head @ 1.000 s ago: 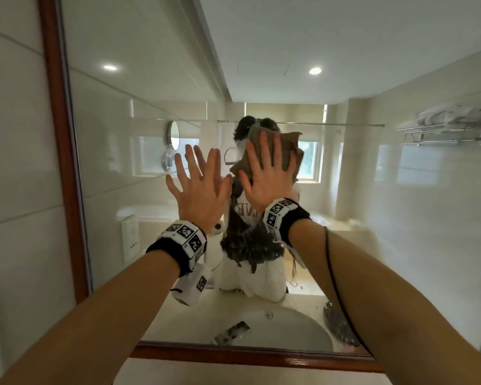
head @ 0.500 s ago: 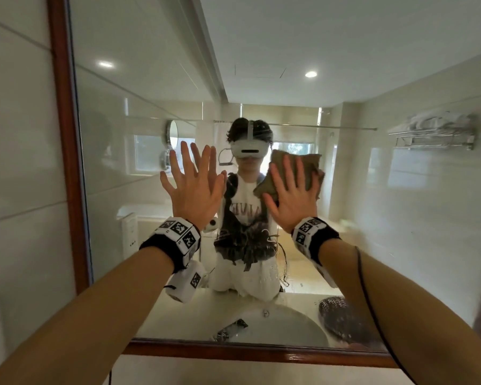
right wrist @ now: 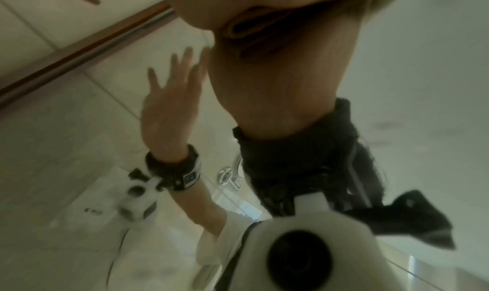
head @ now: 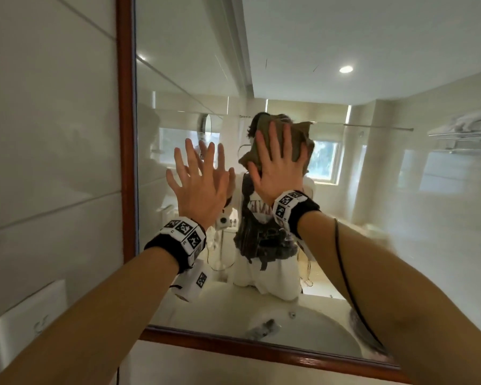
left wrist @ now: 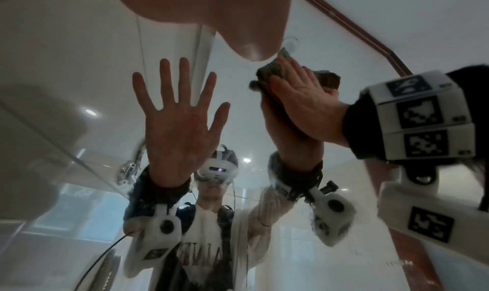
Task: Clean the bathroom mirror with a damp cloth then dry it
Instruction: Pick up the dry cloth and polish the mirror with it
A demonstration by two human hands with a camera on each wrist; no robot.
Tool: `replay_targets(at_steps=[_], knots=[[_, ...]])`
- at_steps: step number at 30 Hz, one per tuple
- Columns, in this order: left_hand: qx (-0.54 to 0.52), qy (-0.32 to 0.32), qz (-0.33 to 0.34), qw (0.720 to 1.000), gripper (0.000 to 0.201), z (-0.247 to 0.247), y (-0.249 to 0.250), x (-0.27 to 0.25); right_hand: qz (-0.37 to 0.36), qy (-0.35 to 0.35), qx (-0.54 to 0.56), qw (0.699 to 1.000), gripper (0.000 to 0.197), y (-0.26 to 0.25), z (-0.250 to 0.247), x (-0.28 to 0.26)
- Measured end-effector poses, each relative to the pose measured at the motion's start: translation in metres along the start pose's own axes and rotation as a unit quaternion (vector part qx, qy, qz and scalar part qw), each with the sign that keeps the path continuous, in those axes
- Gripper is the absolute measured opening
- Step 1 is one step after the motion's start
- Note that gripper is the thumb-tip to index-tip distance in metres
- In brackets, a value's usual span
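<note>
a: where's the cloth (head: 282,145) right now?

b: under my right hand (head: 277,173), pinned flat against the mirror (head: 345,218) glass, up near the middle of it. my fingers are spread straight over it, pressing, not curled round it.

a: and your other hand?

b: my left hand (head: 200,187) is just beside it, to the left, palm toward the glass, fingers splayed, gripping nothing. whether it actually touches the glass i can't tell.

a: anything below?

b: the mirror's wooden frame (head: 261,347).
</note>
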State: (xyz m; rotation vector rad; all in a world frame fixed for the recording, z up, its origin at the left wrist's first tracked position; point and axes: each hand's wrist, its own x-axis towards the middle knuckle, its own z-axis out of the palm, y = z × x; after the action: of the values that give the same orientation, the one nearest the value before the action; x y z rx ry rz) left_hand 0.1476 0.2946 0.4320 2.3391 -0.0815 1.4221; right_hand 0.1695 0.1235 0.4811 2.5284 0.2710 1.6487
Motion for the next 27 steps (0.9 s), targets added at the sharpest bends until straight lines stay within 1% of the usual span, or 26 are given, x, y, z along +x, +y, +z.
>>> replay_targets(at_steps=[3,5,8,11,13,17,20,23,25,27], knots=[[0.003,-0.009,0.001,1.0,0.066,-0.004,-0.012,0.0,-0.06,-0.032,-0.014,0.998,0.069,-0.032,0.015,-0.019],[0.002,-0.012,0.001,1.0,0.066,-0.002,-0.016,0.003,-0.089,-0.051,-0.015,0.995,0.068,-0.044,0.025,-0.039],[0.007,-0.02,0.007,1.0,0.065,0.001,-0.014,0.006,-0.106,-0.068,-0.008,0.992,0.067,-0.043,0.033,-0.063],[0.009,-0.022,0.013,1.0,0.067,0.001,-0.002,0.005,-0.108,-0.081,-0.009,0.991,0.066,-0.024,0.031,-0.075],[-0.001,-0.029,0.016,0.999,0.067,0.0,0.008,0.004,-0.084,-0.087,-0.017,0.992,0.066,-0.006,0.026,-0.082],[0.018,-0.03,0.024,0.999,0.067,0.004,0.03,-0.004,0.009,-0.075,-0.029,0.997,0.071,0.043,0.013,-0.09],[0.023,-0.031,0.019,0.999,0.07,0.002,0.045,-0.01,0.039,-0.071,-0.039,0.996,0.075,0.075,0.004,-0.085],[0.028,-0.04,0.017,0.999,0.07,-0.006,0.044,-0.017,0.068,-0.053,-0.02,0.996,0.075,0.08,0.0,-0.072],[0.029,-0.042,0.007,0.999,0.068,-0.01,0.033,-0.017,0.097,-0.04,-0.009,0.994,0.075,0.074,-0.002,-0.063],[0.03,-0.039,-0.013,0.999,0.068,-0.018,0.021,-0.013,0.106,-0.031,-0.009,0.994,0.074,0.068,-0.003,-0.054]])
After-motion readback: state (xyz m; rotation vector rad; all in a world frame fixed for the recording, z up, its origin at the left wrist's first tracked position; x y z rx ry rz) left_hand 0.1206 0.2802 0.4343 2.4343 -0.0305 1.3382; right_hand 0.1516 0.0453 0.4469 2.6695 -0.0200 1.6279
